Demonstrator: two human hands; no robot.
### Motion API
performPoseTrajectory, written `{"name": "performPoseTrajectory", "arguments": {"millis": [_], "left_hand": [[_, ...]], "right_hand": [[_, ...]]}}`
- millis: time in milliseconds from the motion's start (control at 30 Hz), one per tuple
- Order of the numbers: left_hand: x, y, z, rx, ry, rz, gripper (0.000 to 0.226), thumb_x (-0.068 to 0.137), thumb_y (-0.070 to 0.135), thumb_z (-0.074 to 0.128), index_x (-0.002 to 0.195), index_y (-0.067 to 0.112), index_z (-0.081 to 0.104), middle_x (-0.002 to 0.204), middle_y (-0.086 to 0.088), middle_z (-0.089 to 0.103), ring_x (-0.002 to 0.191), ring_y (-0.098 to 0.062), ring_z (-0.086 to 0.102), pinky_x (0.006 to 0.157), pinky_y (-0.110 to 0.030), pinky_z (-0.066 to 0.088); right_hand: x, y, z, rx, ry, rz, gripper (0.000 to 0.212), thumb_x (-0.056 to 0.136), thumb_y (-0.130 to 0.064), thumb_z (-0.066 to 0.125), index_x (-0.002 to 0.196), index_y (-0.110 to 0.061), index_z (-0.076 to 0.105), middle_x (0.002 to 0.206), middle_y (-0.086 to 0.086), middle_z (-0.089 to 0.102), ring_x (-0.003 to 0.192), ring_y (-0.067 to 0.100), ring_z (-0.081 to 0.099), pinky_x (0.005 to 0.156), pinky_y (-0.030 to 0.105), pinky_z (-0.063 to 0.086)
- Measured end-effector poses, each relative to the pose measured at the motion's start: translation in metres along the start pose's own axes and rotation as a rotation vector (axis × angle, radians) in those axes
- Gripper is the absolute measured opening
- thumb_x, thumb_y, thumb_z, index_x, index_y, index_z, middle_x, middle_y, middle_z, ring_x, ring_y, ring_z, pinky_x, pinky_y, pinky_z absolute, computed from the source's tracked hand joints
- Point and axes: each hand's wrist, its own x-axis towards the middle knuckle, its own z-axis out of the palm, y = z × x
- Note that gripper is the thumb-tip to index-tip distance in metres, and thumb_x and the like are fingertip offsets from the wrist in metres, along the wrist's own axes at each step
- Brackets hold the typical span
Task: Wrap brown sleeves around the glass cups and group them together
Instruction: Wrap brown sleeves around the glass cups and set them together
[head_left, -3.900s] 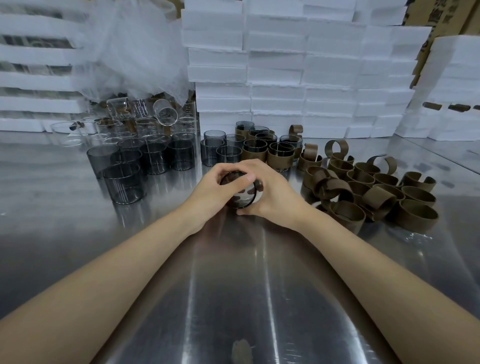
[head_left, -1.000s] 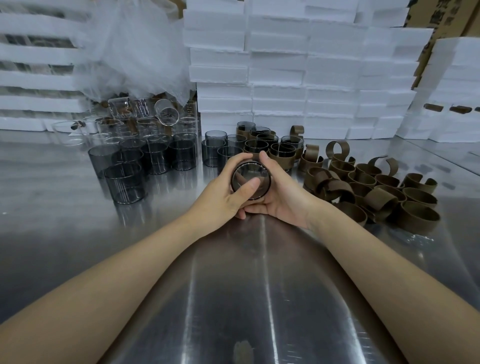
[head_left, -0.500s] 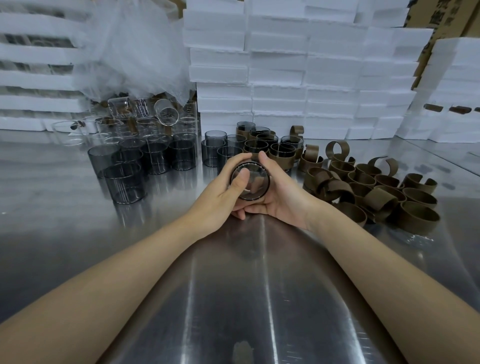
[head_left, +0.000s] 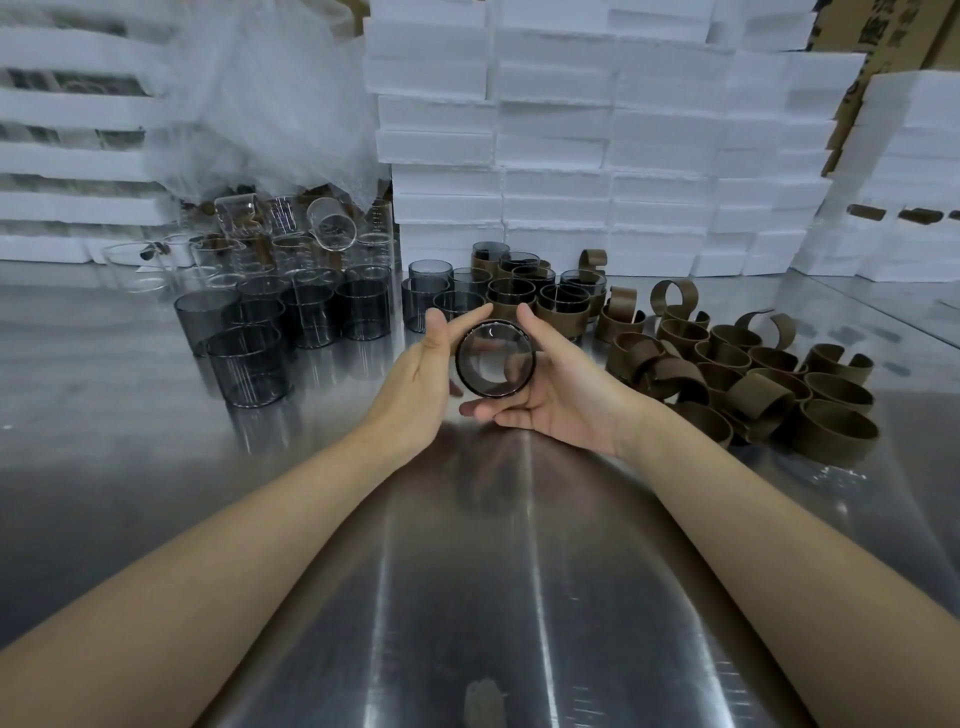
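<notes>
Right now, near to far: both forearms run over the steel table and converge mid-table. Left hand grips the glass cup from its left side, with the thumb up the wall and the index finger arced over the top. Right hand cradles it from the right and below: palm up, fingers curled under, thumb on the right wall. So both hands wrap the one cup, held off the table.

Cup lies on its side. Its long axis runs near-far and one round end faces me. A dark band shows around it, but end-on I can't tell whether a sleeve is seated.

Relation that matters: sleeved cups stand upright just beyond my fingertips, slightly right. Right hand is the nearer one to them. My read is a short push far-right next. The cup's axis needs tipping to vertical first, or it lands on its wall and rolls.

Bare smoky cups sit to the left, apart from that group. Loose brown sleeves are piled right, on the right hand's side. Foam boxes are stacked behind everything.
</notes>
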Motion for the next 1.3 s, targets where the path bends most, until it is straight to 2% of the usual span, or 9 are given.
{"name": "performPoseTrajectory", "arguments": {"millis": [100, 233, 500, 667, 867, 1000, 1133, 1200, 1300], "left_hand": [[-0.0024, 0.0051, 0.0024, 0.005, -0.073, 0.041, 0.058, 0.090, 0.058, 0.039, 0.142, 0.034, 0.045, 0.138, 0.019, 0.052, 0.128, 0.008, 0.044, 0.098, -0.001, 0.030], [-0.0010, 0.0053, 0.0032, 0.095, -0.084, 0.109, 0.074, 0.070, 0.041, 0.081, 0.134, 0.030, 0.048, 0.124, 0.018, 0.060, 0.116, 0.006, 0.055, 0.101, -0.017, 0.042], [0.0042, 0.0038, 0.0032, 0.050, -0.021, 0.105, 0.028, 0.081, 0.044, 0.066, 0.107, 0.043, 0.055, 0.095, 0.028, 0.066, 0.092, 0.004, 0.063, 0.083, -0.013, 0.048], [0.0040, 0.0053, 0.0041, 0.035, 0.025, 0.133, 0.018, 0.089, 0.044, 0.055, 0.105, 0.039, 0.060, 0.095, 0.027, 0.066, 0.090, 0.007, 0.062, 0.077, -0.007, 0.044], [0.0042, 0.0009, 0.0053, -0.049, 0.086, 0.113, 0.041, 0.103, 0.046, 0.033, 0.106, 0.024, 0.068, 0.090, 0.010, 0.072, 0.088, -0.008, 0.067, 0.076, -0.017, 0.052], [0.0037, 0.0055, 0.0048, -0.094, 0.114, 0.053, 0.057, 0.091, 0.060, 0.019, 0.098, 0.033, 0.069, 0.089, 0.015, 0.074, 0.089, -0.001, 0.068, 0.082, -0.012, 0.049], [0.0030, 0.0070, 0.0047, -0.038, 0.053, 0.052, 0.029, 0.087, 0.057, 0.054, 0.100, 0.033, 0.064, 0.089, 0.019, 0.070, 0.086, 0.005, 0.064, 0.073, -0.008, 0.046], [0.0025, 0.0055, 0.0037, 0.045, 0.059, 0.069, 0.039, 0.074, 0.052, 0.075, 0.106, 0.033, 0.062, 0.094, 0.024, 0.068, 0.092, 0.008, 0.062, 0.077, -0.006, 0.044], [0.0011, 0.0051, 0.0040, 0.096, 0.089, 0.096, 0.044, 0.072, 0.046, 0.079, 0.109, 0.031, 0.062, 0.099, 0.021, 0.068, 0.097, 0.005, 0.062, 0.082, -0.008, 0.044]], "right_hand": [[0.0006, 0.0001, -0.0010, 0.017, 0.007, 0.004, 0.061, 0.088, -0.069, 0.040, 0.108, -0.020, 0.069, 0.095, 0.003, 0.074, 0.086, 0.021, 0.072, 0.069, 0.022, 0.055], [0.0011, 0.0002, 0.0000, 0.005, 0.001, 0.007, 0.065, 0.088, -0.069, 0.040, 0.128, -0.021, 0.059, 0.104, 0.001, 0.072, 0.087, 0.014, 0.069, 0.073, 0.024, 0.055], [-0.0001, 0.0006, 0.0029, -0.143, 0.001, 0.013, 0.079, 0.084, -0.073, 0.037, 0.133, -0.014, 0.055, 0.109, 0.024, 0.069, 0.095, 0.027, 0.071, 0.072, 0.020, 0.054], [-0.0017, -0.0003, 0.0025, -0.165, 0.003, -0.016, 0.058, 0.091, -0.068, 0.035, 0.123, -0.025, 0.057, 0.103, 0.019, 0.072, 0.090, 0.029, 0.072, 0.092, 0.033, 0.054], [-0.0039, -0.0020, 0.0047, -0.199, -0.036, 0.033, 0.066, 0.087, -0.070, 0.031, 0.124, -0.021, 0.056, 0.086, 0.022, 0.073, 0.091, 0.028, 0.071, 0.087, 0.030, 0.051], [-0.0019, -0.0012, 0.0012, -0.196, -0.068, 0.060, 0.065, 0.095, -0.065, 0.019, 0.126, -0.020, 0.054, 0.084, 0.019, 0.074, 0.092, 0.025, 0.071, 0.088, 0.028, 0.050], [-0.0011, -0.0001, -0.0004, -0.149, -0.052, 0.037, 0.061, 0.096, -0.064, 0.020, 0.125, -0.023, 0.055, 0.097, 0.021, 0.072, 0.093, 0.026, 0.071, 0.083, 0.026, 0.053], [-0.0010, 0.0005, -0.0009, -0.147, -0.052, 0.034, 0.067, 0.095, -0.065, 0.023, 0.124, -0.016, 0.058, 0.101, 0.025, 0.071, 0.098, 0.027, 0.070, 0.078, 0.024, 0.054], [0.0002, 0.0020, -0.0011, -0.171, -0.060, 0.022, 0.073, 0.095, -0.066, 0.022, 0.124, -0.010, 0.059, 0.106, 0.027, 0.069, 0.103, 0.028, 0.069, 0.078, 0.022, 0.054]]}}
